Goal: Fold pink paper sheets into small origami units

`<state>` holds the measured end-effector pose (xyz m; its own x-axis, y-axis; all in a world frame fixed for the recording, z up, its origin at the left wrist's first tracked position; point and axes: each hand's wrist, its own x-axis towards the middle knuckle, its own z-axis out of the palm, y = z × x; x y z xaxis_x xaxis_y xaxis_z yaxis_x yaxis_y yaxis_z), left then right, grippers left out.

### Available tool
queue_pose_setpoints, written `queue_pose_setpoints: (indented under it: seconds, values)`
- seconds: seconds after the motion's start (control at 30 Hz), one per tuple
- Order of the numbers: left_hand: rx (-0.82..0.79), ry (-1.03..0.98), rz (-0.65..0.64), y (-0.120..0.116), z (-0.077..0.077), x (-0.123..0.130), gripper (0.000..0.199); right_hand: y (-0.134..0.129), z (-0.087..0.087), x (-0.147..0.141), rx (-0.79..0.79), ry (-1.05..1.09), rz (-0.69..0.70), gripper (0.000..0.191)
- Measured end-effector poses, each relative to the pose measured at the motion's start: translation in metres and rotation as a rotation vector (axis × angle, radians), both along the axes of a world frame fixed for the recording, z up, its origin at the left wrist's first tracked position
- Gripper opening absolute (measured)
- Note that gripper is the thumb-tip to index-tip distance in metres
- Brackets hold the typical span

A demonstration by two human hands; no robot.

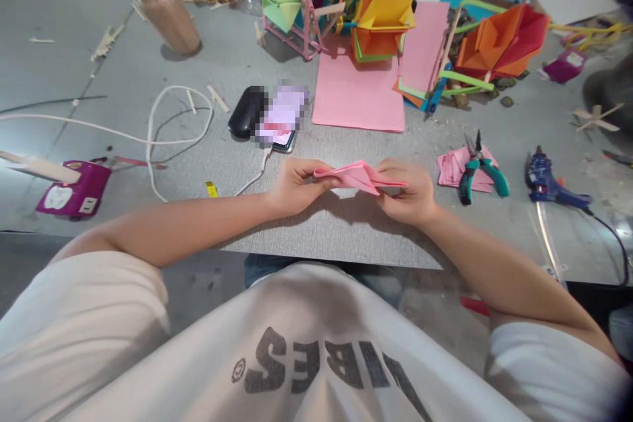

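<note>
A folded piece of pink paper is held up over the table's front part, between my two hands. My left hand pinches its left end between thumb and fingers. On the other side, my right hand grips the right end, where narrow folded layers stick out. The paper's middle bulges in creased, pointed folds. Behind it lies a stack of flat pink paper sheets. Right of my right hand, pliers with teal handles rest on a small pile of pink paper pieces.
Folded paper models in green, orange and yellow stand at the back. A blue glue gun lies on the right. Left are a phone on a white cable, a black case, a purple power adapter and a brown cup.
</note>
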<state>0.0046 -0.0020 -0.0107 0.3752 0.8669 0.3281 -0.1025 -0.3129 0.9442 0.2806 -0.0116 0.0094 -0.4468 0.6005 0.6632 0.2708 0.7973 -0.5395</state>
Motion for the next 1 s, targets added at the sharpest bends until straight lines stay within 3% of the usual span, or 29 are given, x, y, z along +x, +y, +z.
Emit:
queue_pose_setpoints:
  seconds: [0.03,0.13,0.2,0.33,0.57,0.77,1.0]
  values:
    - [0.005,0.010,0.002,-0.001,0.001,0.000,0.040,-0.002,0.002,0.000,-0.029,0.004,-0.006,0.004]
    - [-0.007,0.049,0.018,-0.004,0.003,-0.001,0.038,-0.012,0.009,-0.004,-0.142,0.027,-0.098,0.037]
    - [-0.021,0.078,0.024,-0.005,0.003,-0.001,0.037,-0.021,0.015,-0.009,-0.202,0.037,-0.172,0.046]
    - [-0.004,0.089,-0.025,-0.007,0.004,0.001,0.037,-0.036,0.021,-0.021,-0.274,0.014,-0.269,0.024]
    - [0.033,0.034,-0.103,-0.013,0.012,-0.002,0.054,-0.040,0.016,-0.019,-0.295,-0.036,-0.419,0.024]
    - [-0.005,0.058,-0.067,-0.015,0.014,-0.002,0.064,-0.038,0.006,-0.013,-0.188,0.018,-0.371,0.027]
    - [-0.033,0.043,0.012,-0.018,0.011,-0.001,0.053,-0.037,-0.003,-0.011,-0.116,0.010,-0.346,0.031]
